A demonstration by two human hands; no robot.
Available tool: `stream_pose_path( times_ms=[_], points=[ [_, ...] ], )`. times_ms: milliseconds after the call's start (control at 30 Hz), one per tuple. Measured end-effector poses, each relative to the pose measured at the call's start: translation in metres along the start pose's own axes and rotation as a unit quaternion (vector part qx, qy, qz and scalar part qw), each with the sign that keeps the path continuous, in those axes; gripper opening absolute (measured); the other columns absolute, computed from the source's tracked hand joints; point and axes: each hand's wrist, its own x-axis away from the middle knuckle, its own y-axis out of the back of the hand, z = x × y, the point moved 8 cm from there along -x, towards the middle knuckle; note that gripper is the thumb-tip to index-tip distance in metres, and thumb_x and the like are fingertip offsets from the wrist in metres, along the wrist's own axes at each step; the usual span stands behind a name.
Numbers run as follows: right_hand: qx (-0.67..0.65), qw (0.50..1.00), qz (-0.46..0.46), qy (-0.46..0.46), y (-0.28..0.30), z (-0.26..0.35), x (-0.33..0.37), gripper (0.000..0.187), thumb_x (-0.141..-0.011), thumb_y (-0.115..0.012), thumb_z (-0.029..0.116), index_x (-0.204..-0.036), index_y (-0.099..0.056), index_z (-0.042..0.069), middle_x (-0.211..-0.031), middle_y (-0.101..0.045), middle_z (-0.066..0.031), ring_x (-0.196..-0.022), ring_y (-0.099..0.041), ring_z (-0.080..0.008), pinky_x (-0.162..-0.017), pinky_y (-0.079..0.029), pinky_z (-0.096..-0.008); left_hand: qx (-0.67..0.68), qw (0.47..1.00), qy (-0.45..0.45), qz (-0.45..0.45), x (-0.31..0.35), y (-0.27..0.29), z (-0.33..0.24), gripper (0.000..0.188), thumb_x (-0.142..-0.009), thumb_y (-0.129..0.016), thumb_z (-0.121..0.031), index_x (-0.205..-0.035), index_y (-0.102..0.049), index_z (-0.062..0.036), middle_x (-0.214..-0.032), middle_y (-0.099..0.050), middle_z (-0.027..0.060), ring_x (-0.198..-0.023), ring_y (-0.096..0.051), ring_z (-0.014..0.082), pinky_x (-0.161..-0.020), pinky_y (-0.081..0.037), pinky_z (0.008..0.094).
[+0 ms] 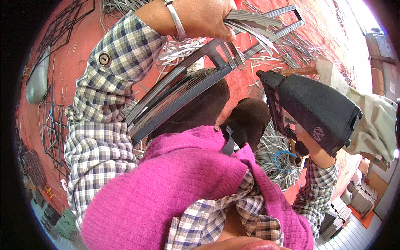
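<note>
My left hand (204, 18) is closed at the top of the view, its fingers around a bundle of flat grey plastic strips (254, 25). Below it, a dark metal frame (179, 104) slants across my lap, partly wound with more grey strips. Something red shows behind the left fingers, too little of it to name. To the right, my right hand (307, 139) is closed under a black handheld tool with a tapered body (318, 110), which looks like a staple gun. The tool's narrow end points toward the frame and is apart from it. Its body hides most of the right fingers.
Loose grey strips (291, 52) litter the red floor (146, 54) ahead, and a coil of strips (273, 158) lies near my right knee. Dark metal frames (52, 125) lie at the left. Beige cloth (375, 121) drapes over something at the right, near stacked grey pieces (362, 198).
</note>
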Motion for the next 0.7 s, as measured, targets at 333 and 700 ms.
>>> stream_pose_path(
  times_ms=[333,700],
  points=[
    [0.036,0.998,0.012,0.041,0.003,0.013,0.0,0.017,-0.082,-0.066,0.019,-0.091,-0.063,0.005,-0.075,-0.059,-0.0029,-0.065,-0.054,-0.0133,-0.06,-0.042,-0.0264,0.012,0.999,0.015,0.039,0.003,-0.007,0.014,0.023,-0.071,-0.068,-0.023,-0.076,-0.064,-0.0007,-0.067,-0.06,0.0208,-0.06,-0.06,0.0319,-0.056,-0.046,0.0379],
    [0.036,0.997,0.021,0.071,0.004,0.029,-0.012,0.017,-0.08,-0.068,0.017,-0.093,-0.064,0.006,-0.082,-0.061,-0.0048,-0.071,-0.056,-0.0162,-0.065,-0.044,-0.0285,0.049,0.992,0.051,0.103,0.007,-0.012,0.018,0.025,-0.074,-0.069,-0.023,-0.079,-0.065,0.0009,-0.066,-0.061,0.0187,-0.058,-0.059,0.0256,-0.055,-0.045,0.035]
  ],
)
